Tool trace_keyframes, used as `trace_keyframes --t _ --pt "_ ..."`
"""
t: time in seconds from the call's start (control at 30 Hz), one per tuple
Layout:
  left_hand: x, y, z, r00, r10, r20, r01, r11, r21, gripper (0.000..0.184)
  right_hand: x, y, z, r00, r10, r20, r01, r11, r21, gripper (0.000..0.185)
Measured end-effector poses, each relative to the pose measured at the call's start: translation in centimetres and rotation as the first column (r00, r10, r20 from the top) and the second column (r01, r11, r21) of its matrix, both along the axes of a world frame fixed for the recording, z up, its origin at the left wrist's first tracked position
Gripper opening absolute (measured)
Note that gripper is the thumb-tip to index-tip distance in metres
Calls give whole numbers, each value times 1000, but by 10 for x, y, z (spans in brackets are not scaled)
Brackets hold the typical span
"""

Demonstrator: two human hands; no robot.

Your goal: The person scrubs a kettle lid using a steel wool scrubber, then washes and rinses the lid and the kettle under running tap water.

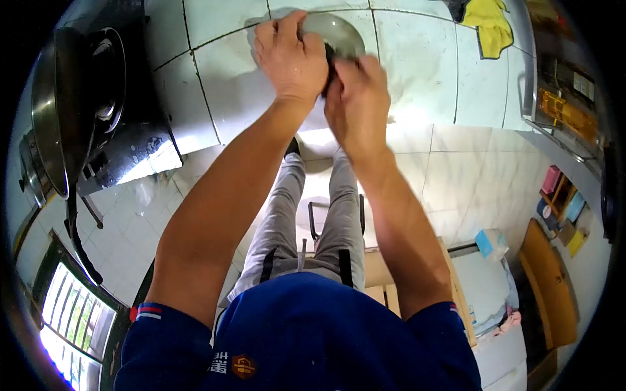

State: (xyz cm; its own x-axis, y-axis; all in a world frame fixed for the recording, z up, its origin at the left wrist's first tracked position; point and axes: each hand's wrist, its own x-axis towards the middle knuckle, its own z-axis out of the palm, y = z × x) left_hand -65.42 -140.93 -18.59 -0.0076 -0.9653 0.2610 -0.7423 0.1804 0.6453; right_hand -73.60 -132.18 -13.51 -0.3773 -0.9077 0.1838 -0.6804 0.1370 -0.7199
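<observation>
A round, greyish, glass-like lid (339,31) lies at the far side of the white-tiled counter (411,72); whether it is really a lid or a shallow bowl is hard to tell. My left hand (290,58) is over its left part, fingers bent down around it. At the near edge of the lid, my right hand (358,88) is closed, slightly blurred, with its fingers around a small dark thing (329,70). This dark thing sits between both hands and is mostly covered, so its kind does not show.
A wok (53,111) with a long black handle stands on the black stove (134,150) at the left. A yellow and grey cloth (488,29) lies at the counter's far right. A metal-framed rack (564,98) is further right. Behind me are a tissue box (491,244) and a wooden chair (551,287).
</observation>
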Motion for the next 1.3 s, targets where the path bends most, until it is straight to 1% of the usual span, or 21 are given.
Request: trace_keyframes --t 0.07,0.1,0.13,0.2,0.27,0.33,0.4,0.47,0.53,0.6,0.63,0.73,0.8,0.87,0.93,1.0,1.07,1.13,1.2,1.27,1.3 --pt "-3 -6 -3 995 98 33 -97 994 -42 33 -9 -23 5 994 12 -112 -11 1000 6 24" --pt "-4 -7 -4 994 106 0 -106 994 -15 33 -9 -24 5 995 -5 -95 5 1000 -8 23" --pt "-4 -4 -3 995 103 -4 -103 995 -18 33 -6 -15 4 995 -9 -98 8 1000 -11 23" --pt "1 -1 -1 1000 12 -5 -12 1000 5 33 4 5 0 999 -32 18 32 999 11 16" --pt "1 -1 1 1000 28 -12 -28 1000 3 33 -2 -13 1 1000 -23 1 23 1000 -13 16" --pt "3 -1 0 999 26 -46 -22 997 78 32 -13 -37 2 995 -29 -96 28 1000 -6 22" --pt "1 -2 -2 998 -5 -64 8 999 47 33 -10 -27 -3 991 -25 -134 23 1000 -21 26" --pt "1 0 3 1000 2 -23 -1 999 44 33 1 4 3 999 27 30 -28 1000 8 15" --pt "3 -1 0 999 3 -36 -1 999 49 33 2 0 7 999 27 33 -27 1000 11 18" --pt "1 -12 -6 996 80 -44 -77 995 57 33 -4 -23 8 999 10 -45 -11 1000 -6 25" --pt "-4 -11 -2 989 144 45 -142 989 -30 34 -4 -23 8 999 6 -32 -6 1000 -2 25" --pt "-4 -4 3 994 107 18 -107 994 -15 34 6 4 8 998 11 66 -15 999 49 17" --pt "-2 -5 0 993 112 20 -112 994 0 34 1 -5 -4 999 14 39 -15 1000 27 13" --pt "-1 -6 -1 995 104 5 -104 994 14 34 -12 -37 -8 998 -39 -58 38 999 -24 22" --pt "-1 -3 3 996 93 0 -93 996 10 35 -10 -30 -3 997 -39 -69 35 998 -54 23" --pt "0 -3 5 998 51 -28 -48 994 95 33 0 -2 4 1000 -5 27 5 1000 5 15" --pt "3 -5 0 998 64 2 -64 996 60 33 -1 -10 2 1000 14 26 -14 1000 -7 15" --pt "2 -5 -4 997 67 -50 -64 996 64 33 -13 -41 -5 995 -31 -94 28 999 -42 21" --pt "1 -7 -5 997 59 -57 -54 996 72 32 -9 -35 0 992 -35 -122 29 998 -49 22" --pt "1 -6 -3 999 45 -8 -45 999 -15 31 1 -4 4 1000 0 -5 1 1000 21 16" --pt "1 -5 -2 999 49 -8 -49 999 11 31 2 1 2 1000 9 8 -10 1000 29 17"
